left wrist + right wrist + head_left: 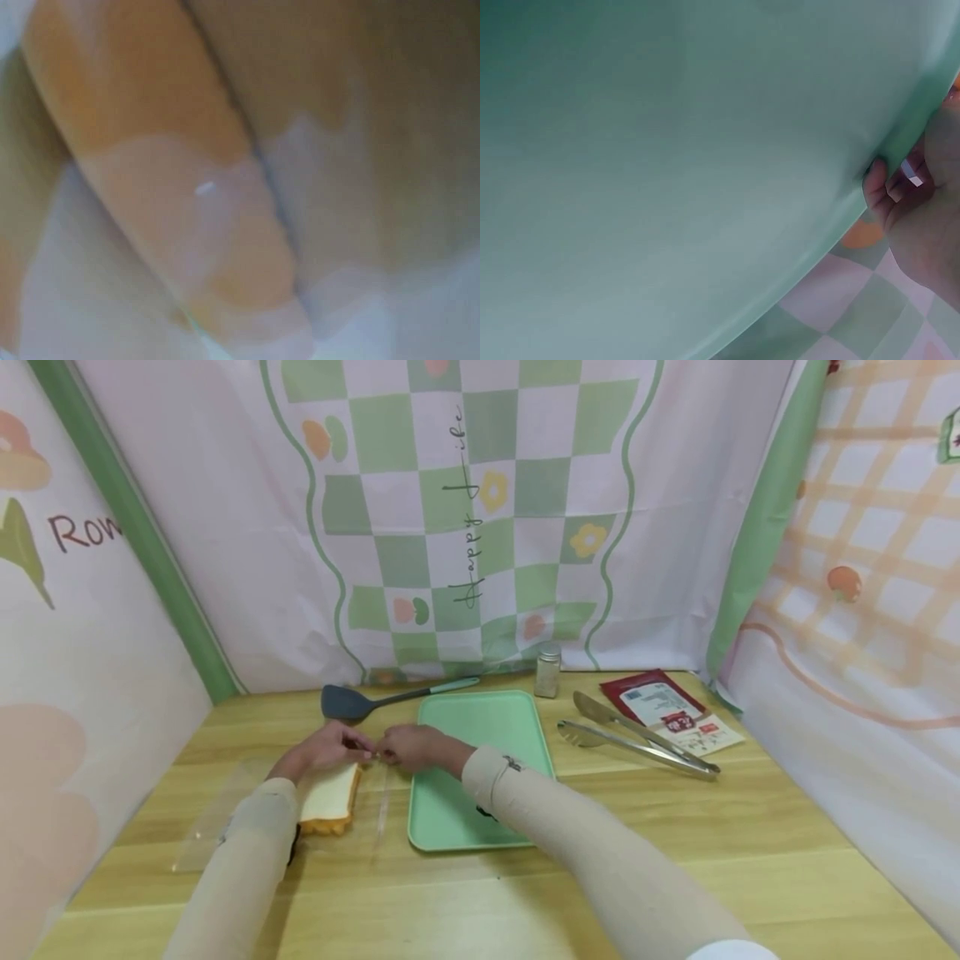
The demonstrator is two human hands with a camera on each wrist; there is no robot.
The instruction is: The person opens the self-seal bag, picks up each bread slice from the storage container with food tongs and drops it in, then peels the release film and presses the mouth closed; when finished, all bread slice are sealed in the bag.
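Note:
A slice of bread [330,795] with an orange-brown crust lies left of the green tray, inside a clear plastic bag [197,847] spread flat around it. My left hand [324,752] reaches over the bread's far end and pinches the bag's edge with thumb and forefinger. Right beside it, over the tray's left rim, my right hand [411,748] has its fingers curled and pinches the same edge. The left wrist view is blurred and filled by the bread's crust [172,150]. In the right wrist view, the right hand [922,202] shows at the rim of the tray [667,187].
The green tray [480,827] occupies the middle of the wooden table [420,902]. Behind it lie a spatula [352,703] and a glass spice jar [547,673]. Metal tongs [637,745] and a red-and-white food packet [667,710] are at the right. Patterned cloths enclose the table.

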